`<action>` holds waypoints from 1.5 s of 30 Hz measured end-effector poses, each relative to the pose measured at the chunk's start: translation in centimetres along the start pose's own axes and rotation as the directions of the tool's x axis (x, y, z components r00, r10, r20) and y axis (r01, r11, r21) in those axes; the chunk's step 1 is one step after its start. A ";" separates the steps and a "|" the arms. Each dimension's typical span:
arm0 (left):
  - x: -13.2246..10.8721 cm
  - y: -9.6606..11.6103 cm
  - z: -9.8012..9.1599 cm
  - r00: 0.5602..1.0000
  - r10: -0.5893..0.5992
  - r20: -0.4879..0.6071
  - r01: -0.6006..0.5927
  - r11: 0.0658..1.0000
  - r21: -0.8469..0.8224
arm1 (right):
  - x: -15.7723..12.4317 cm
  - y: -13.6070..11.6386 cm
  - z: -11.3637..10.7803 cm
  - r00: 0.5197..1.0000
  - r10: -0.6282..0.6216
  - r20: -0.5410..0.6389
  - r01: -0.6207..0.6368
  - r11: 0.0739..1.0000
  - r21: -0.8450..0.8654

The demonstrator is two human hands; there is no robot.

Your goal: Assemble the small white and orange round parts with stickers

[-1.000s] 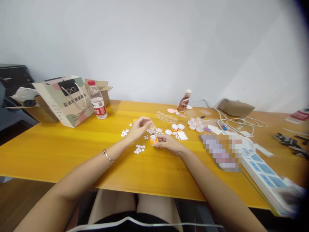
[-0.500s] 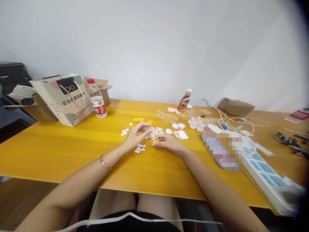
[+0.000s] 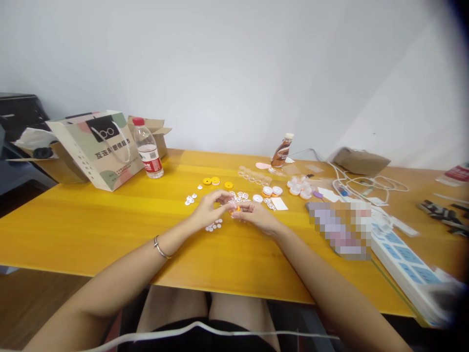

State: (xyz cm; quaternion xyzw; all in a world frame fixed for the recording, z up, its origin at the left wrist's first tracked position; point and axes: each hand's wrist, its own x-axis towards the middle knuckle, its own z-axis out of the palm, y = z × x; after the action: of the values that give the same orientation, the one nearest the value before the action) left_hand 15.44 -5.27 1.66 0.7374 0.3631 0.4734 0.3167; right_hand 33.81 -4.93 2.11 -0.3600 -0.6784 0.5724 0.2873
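Between my two hands, over the middle of the table, is a small round orange piece with a clear and white part on it (image 3: 235,209). My right hand (image 3: 254,216) pinches its orange rim from the right. My left hand (image 3: 212,209) closes on the clear upper part, and its fingertips hide much of it. White perforated discs (image 3: 241,196) lie just behind the hands. Small white round pieces (image 3: 213,226) are under my left wrist. Yellow discs (image 3: 211,181) lie farther back, with white pegged pieces (image 3: 190,199) to the left.
Orange-and-white round pieces (image 3: 271,191), clear domed ones (image 3: 299,186) and a white card (image 3: 279,203) lie right. Behind stands a brown drink bottle (image 3: 282,151). A pixelated flat object (image 3: 340,232), cables and a power strip (image 3: 406,256) are farther right. Left are a water bottle (image 3: 149,154) and paper bag (image 3: 104,156).
My left hand has come down and closer to my right hand, bringing the clear part onto the orange piece. The view has shifted slightly.
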 end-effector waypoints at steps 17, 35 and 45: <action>0.2 1.0 -1.2 0.979 -0.005 0.201 0.049 0.976 -0.212 | 0.1 -0.1 0.9 0.999 0.038 0.008 -0.039 0.989 0.141; 0.5 1.4 -2.9 0.971 0.003 0.239 -0.029 0.994 0.104 | 0.4 0.2 0.8 0.997 -0.033 -0.064 0.017 0.974 -0.225; 0.5 1.6 -3.0 0.935 0.091 0.343 -0.138 0.984 0.115 | 0.0 -0.2 1.3 1.000 0.019 -0.009 -0.019 0.999 -0.033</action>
State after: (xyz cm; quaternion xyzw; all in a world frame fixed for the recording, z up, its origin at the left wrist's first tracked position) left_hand 13.18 -5.35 4.27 0.8472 0.2919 0.3322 0.2943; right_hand 32.74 -5.67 2.03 -0.3737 -0.6828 0.5623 0.2790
